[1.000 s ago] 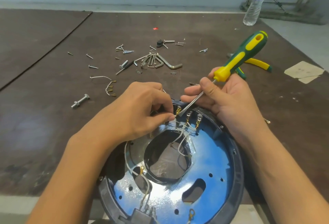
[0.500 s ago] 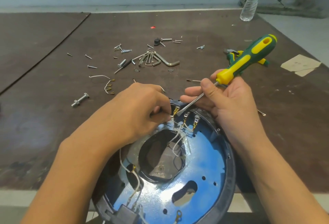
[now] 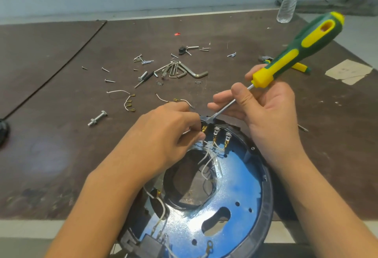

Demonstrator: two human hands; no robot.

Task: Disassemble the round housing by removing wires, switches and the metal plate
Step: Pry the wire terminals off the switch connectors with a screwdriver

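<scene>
**Wires partly out, plate not out yet**

Work looks about halfway, I think. A few short white wires with gold ends (image 3: 129,104) lie loose on the dark brown table (image 3: 61,155). Small silver screws (image 3: 143,60) and a bunch of bent silver hex keys (image 3: 184,71) lie near them. So some parts are already off.

The round black plastic housing (image 3: 268,192) sits at the near edge of the table, right under the hands. Inside it, the shiny blue metal plate (image 3: 235,178) is in its place. At the far rim, thin white wires (image 3: 206,161) hang from three gold clips (image 3: 215,132). More wires go to a black switch block (image 3: 151,243) at the near rim. All of that has to come out, and the plate too.

The left hand (image 3: 163,134) has its fingers curled. It pinches one of the thin white wires right by the leftmost gold clip.

The right hand (image 3: 272,110) holds the green and yellow screwdriver (image 3: 306,40). Its thumb and fingers wrap round the thin metal shaft, not the fat handle. The tip touches the far rim just above that same clip. I cannot tell if the clip is loose.
</scene>
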